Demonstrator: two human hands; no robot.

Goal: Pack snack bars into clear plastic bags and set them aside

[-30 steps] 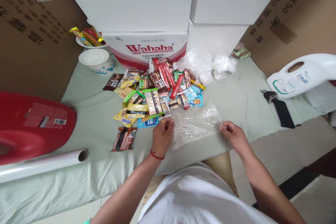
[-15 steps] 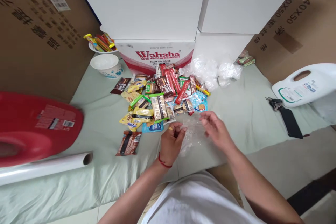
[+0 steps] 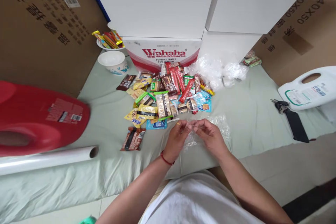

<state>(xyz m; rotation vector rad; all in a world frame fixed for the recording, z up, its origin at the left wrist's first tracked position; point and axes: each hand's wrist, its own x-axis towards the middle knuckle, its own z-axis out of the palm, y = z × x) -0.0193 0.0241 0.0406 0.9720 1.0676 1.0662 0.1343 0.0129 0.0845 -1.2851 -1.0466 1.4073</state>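
My left hand (image 3: 177, 139) pinches the edge of a clear plastic bag (image 3: 193, 140) between thumb and fingers. Right beside it, my right hand (image 3: 211, 136) also has its fingertips closed on the bag's edge, the two hands nearly touching. Beyond them lies a heap of wrapped snacks (image 3: 164, 103), with yellow, red, brown, green and blue packets. A brown-wrapped snack bar (image 3: 133, 139) lies apart from the heap, left of my left hand. More clear crumpled plastic (image 3: 222, 127) shows just past my right hand.
Crumpled clear bags (image 3: 210, 71) sit behind the heap, before a Wahaba-style printed "Wahaha" carton (image 3: 165, 54). At left are a paper bowl (image 3: 112, 61), a red jug (image 3: 39, 119) and a plastic-film roll (image 3: 52, 159). At right lie a white jug (image 3: 309, 87), keys and a black phone (image 3: 296, 126).
My right hand has moved left and closed on the bag beside my left hand. Clear plastic now shows spread to the right of it. The whole view has shifted slightly.
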